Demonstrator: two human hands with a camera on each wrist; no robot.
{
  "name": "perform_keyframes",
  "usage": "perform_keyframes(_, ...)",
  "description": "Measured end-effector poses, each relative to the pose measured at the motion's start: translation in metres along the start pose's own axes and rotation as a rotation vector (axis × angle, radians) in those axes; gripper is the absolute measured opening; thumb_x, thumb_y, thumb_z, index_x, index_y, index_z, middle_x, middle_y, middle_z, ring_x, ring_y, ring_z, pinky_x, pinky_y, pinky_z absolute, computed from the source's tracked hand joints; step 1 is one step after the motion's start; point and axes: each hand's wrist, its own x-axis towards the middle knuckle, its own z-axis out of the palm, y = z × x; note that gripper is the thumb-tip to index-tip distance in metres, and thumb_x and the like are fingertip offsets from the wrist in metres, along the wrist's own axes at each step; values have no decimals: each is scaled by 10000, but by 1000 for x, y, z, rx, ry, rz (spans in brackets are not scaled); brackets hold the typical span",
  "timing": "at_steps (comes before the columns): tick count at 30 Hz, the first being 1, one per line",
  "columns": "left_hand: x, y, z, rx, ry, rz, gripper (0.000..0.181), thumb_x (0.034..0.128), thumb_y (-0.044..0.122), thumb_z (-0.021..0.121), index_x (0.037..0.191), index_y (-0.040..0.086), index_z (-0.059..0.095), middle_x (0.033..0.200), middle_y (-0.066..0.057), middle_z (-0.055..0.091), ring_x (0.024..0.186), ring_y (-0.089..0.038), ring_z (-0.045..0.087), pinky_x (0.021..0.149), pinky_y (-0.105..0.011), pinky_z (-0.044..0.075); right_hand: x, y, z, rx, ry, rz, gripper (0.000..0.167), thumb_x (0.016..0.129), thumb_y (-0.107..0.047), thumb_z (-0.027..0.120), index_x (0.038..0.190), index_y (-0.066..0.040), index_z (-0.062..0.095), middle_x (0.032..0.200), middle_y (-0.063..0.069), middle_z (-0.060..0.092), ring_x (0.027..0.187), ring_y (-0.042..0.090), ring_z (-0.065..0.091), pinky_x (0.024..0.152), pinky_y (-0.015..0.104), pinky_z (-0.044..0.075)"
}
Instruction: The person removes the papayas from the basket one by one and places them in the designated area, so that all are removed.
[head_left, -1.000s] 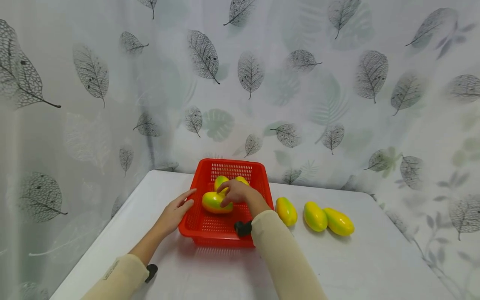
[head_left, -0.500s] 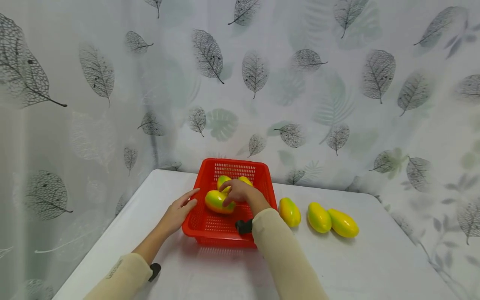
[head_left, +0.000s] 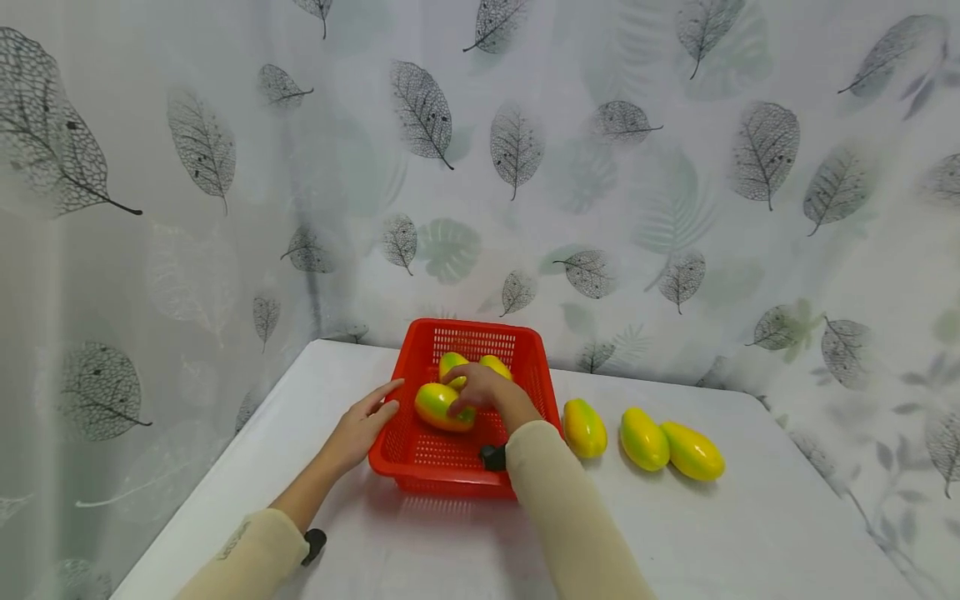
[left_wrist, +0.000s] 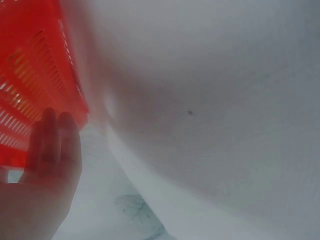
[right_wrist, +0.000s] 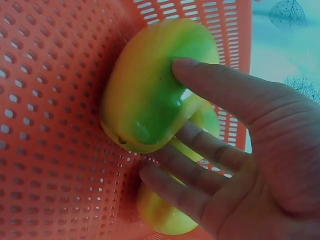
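A red plastic basket (head_left: pixel 450 477) stands on the table with three yellow-green mangoes in it. My right hand (head_left: pixel 489 390) reaches inside and holds the nearest mango (head_left: pixel 437 406). In the right wrist view, the thumb presses on this mango (right_wrist: pixel 145 95) and the other fingers lie along its far side, partly hidden. Behind it are a second mango (head_left: pixel 452 363) and a third mango (head_left: pixel 495 364), partly covered by the hand. My left hand (head_left: pixel 358 431) rests at the basket's left side, fingers extended; the left wrist view shows them against the red wall (left_wrist: pixel 40 75).
Right of the basket, one mango (head_left: pixel 585 427) lies close to its wall. Farther right, a mango (head_left: pixel 643 439) touches another mango (head_left: pixel 693 452). The white-covered table (head_left: pixel 405 550) ends at a leaf-patterned curtain (head_left: pixel 480 208) behind and at the sides.
The head view has turned slightly left, so everything sits a little farther right in it. Both hands and the mangoes keep their places relative to the basket.
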Motion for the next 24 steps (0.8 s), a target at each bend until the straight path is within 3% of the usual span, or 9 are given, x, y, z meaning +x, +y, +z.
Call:
perform_keyframes(14,-3,1,4,10,-2,-9,510,1099,304,488,1597,241,402,1525,-210,507,1161,-312,657,901,-424,628,-1,7,1,-13,-19,-36,529,858,-239,835,1361,-267,674,1368,76,641,1220,262,568,995,426,577)
perform_keyframes(24,-3,1,4,32,13,-25,516,1096,321,491,1600,267,394,1557,-189,486,1191,-332,646,917,-423,621,-9,0,-12,10,-12,-33,582,829,-224,845,1377,-264,654,1364,92,615,1172,272,584,986,446,589)
